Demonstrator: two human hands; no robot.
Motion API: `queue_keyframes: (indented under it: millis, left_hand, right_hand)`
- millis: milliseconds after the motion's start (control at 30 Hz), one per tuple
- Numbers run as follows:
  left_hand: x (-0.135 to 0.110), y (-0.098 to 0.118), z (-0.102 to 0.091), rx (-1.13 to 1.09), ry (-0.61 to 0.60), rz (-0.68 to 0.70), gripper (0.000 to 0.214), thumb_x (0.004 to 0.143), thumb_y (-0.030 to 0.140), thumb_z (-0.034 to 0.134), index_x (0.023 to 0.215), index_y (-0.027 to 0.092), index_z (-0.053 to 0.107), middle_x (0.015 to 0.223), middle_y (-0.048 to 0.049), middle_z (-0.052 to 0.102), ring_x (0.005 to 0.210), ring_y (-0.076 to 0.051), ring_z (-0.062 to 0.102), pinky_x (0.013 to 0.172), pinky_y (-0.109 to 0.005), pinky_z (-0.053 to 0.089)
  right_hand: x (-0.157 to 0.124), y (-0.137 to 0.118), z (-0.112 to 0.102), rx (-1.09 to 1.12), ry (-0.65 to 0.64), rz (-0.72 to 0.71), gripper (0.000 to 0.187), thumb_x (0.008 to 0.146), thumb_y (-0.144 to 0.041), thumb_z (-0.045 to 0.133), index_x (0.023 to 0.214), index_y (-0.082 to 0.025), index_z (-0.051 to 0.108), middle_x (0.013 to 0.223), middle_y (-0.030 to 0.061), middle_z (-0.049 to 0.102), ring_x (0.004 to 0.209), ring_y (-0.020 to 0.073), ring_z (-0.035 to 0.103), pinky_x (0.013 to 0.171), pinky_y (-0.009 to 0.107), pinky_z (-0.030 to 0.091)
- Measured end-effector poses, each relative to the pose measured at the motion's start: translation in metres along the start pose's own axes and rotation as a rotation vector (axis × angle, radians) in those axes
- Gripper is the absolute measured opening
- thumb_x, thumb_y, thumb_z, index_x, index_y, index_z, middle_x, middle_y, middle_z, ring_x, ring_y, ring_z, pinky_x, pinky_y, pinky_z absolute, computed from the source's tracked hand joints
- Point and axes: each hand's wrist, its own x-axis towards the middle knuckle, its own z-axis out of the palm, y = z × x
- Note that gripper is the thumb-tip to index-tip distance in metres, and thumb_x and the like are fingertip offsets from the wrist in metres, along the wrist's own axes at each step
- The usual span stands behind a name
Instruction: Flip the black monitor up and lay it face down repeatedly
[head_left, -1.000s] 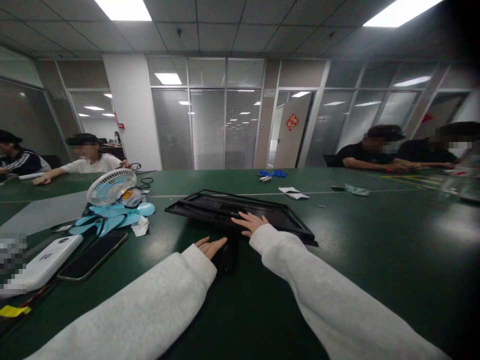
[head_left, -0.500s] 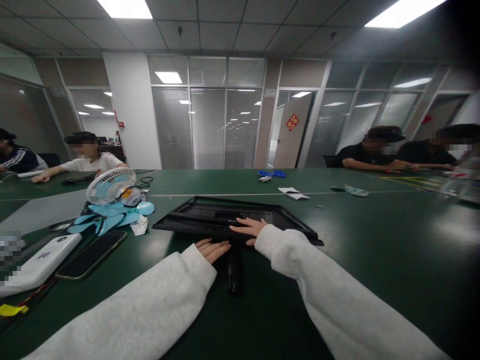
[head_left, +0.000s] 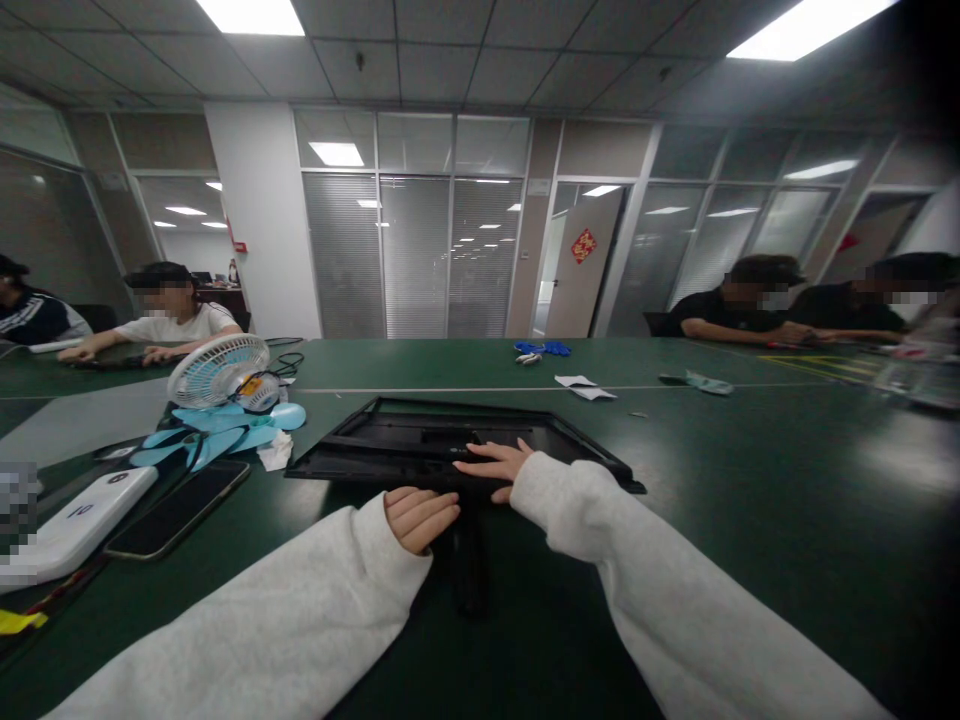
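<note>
A black flat panel, apparently a computer monitor, is in front of me with its recessed side up. From its near edge a dark stand-like post reaches toward me; the far end of the post is hard to make out. My right hand rests on the panel near the middle of its near edge, fingers spread. Just below that edge, left of the post, is my left hand, fingers stretched out side by side. Whether its fingertips touch the post or panel I cannot tell.
Left on the green table are a small fan, light-blue fan blades, crumpled tissue, a phone and a white device. Papers and blue gloves lie beyond. Several people sit across.
The panel's left side has come down and nearer to me, so it looks flatter. My left hand has turned slightly, and the post has shifted a little toward me.
</note>
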Motion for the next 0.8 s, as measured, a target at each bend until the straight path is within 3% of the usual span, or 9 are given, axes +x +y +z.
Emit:
queue_keyframes:
  millis: [167, 267, 367, 500, 600, 700, 800]
  left_hand:
    - [0.004, 0.006, -0.011, 0.047, 0.030, 0.025, 0.029, 0.092, 0.009, 0.052, 0.119, 0.017, 0.059, 0.118, -0.0020, 0.067, 0.111, -0.014, 0.061, 0.095, -0.028, 0.047]
    - [0.008, 0.011, -0.017, 0.090, 0.023, 0.021, 0.025, 0.092, 0.008, 0.050, 0.114, 0.017, 0.061, 0.113, -0.0008, 0.070, 0.099, -0.014, 0.065, 0.087, -0.028, 0.049]
    - [0.013, 0.016, -0.023, 0.123, -0.001, 0.003, 0.026, 0.092, 0.006, 0.048, 0.112, 0.018, 0.059, 0.103, 0.0001, 0.073, 0.081, -0.012, 0.065, 0.074, -0.028, 0.048]
    - [0.016, 0.019, -0.027, 0.160, -0.041, 0.006, 0.029, 0.091, 0.005, 0.047, 0.115, 0.017, 0.057, 0.091, 0.0013, 0.073, 0.069, -0.011, 0.061, 0.065, -0.028, 0.043]
    - [0.014, 0.019, -0.026, 0.126, -0.073, 0.007, 0.031, 0.090, 0.005, 0.046, 0.119, 0.015, 0.055, 0.091, 0.0006, 0.071, 0.064, -0.011, 0.059, 0.058, -0.028, 0.041]
    - [0.007, 0.020, -0.023, 0.058, -0.113, -0.073, 0.036, 0.091, 0.007, 0.039, 0.126, 0.013, 0.050, 0.093, -0.0013, 0.070, 0.061, -0.011, 0.060, 0.056, -0.029, 0.043]
    - [0.001, 0.022, -0.020, 0.043, -0.166, -0.137, 0.042, 0.091, 0.007, 0.034, 0.131, 0.015, 0.047, 0.074, 0.0018, 0.067, 0.050, -0.012, 0.055, 0.053, -0.031, 0.043]
  right_hand:
    - [-0.005, -0.003, -0.003, 0.026, -0.031, -0.023, 0.056, 0.089, -0.041, 0.051, 0.142, -0.045, 0.035, 0.155, -0.0009, 0.022, 0.142, 0.0325, 0.018, 0.104, 0.072, 0.003]
    - [-0.003, -0.002, -0.004, 0.063, 0.050, -0.025, 0.044, 0.094, -0.042, 0.039, 0.138, -0.044, 0.043, 0.152, -0.0005, 0.030, 0.140, 0.0302, 0.025, 0.106, 0.070, 0.004]
    - [0.004, 0.003, -0.010, 0.033, 0.149, 0.019, 0.041, 0.094, -0.035, 0.040, 0.132, -0.041, 0.053, 0.141, -0.0004, 0.048, 0.131, 0.0266, 0.042, 0.108, 0.062, 0.019]
    - [0.010, 0.013, -0.018, 0.032, 0.263, 0.096, 0.034, 0.087, -0.022, 0.050, 0.113, -0.034, 0.068, 0.110, -0.0013, 0.069, 0.110, 0.0195, 0.060, 0.099, 0.037, 0.041]
    - [0.007, 0.016, -0.016, 0.182, 0.370, 0.054, 0.029, 0.087, -0.024, 0.050, 0.106, -0.028, 0.072, 0.088, -0.0015, 0.072, 0.091, 0.0145, 0.065, 0.087, 0.027, 0.046]
    - [0.000, 0.013, -0.013, 0.321, 0.371, 0.082, 0.031, 0.090, -0.032, 0.046, 0.105, -0.024, 0.071, 0.068, -0.0022, 0.068, 0.067, 0.0125, 0.063, 0.072, 0.024, 0.047]
    - [-0.006, 0.007, -0.013, 0.407, 0.354, 0.099, 0.034, 0.092, -0.040, 0.044, 0.106, -0.025, 0.070, 0.056, -0.0046, 0.064, 0.060, 0.0119, 0.062, 0.069, 0.023, 0.047]
